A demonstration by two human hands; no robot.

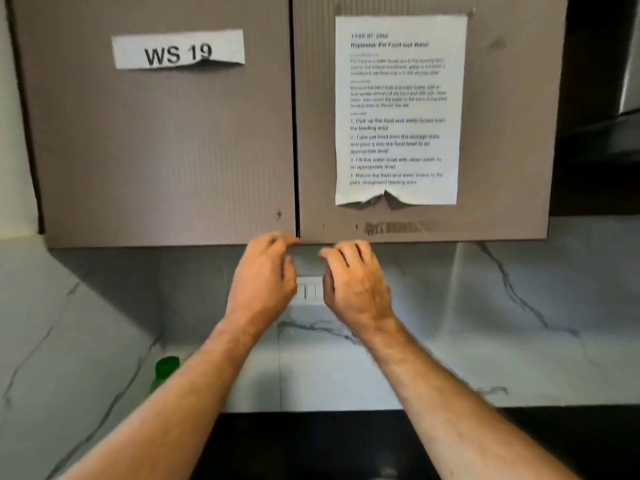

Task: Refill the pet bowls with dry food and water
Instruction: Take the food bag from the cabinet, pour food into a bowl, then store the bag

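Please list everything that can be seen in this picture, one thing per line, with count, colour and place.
cabinet doors: two, grey-brown, upper wall, closed side by side.
label "WS 19": one, white, on the door to the left in the picture.
instruction sheet: one, white, on the other door.
switch plate: one, white, on the wall between the hands.
backsplash: one, white marble with grey veins, below the doors.
green cap: one, lower left, partly hidden.
left hand: one, fingertips at the doors' lower edge.
right hand: one, fingers curled just under that edge.

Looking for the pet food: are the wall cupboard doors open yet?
Shut. Both cupboard doors lie flush; left hand and right hand reach their bottom edge.
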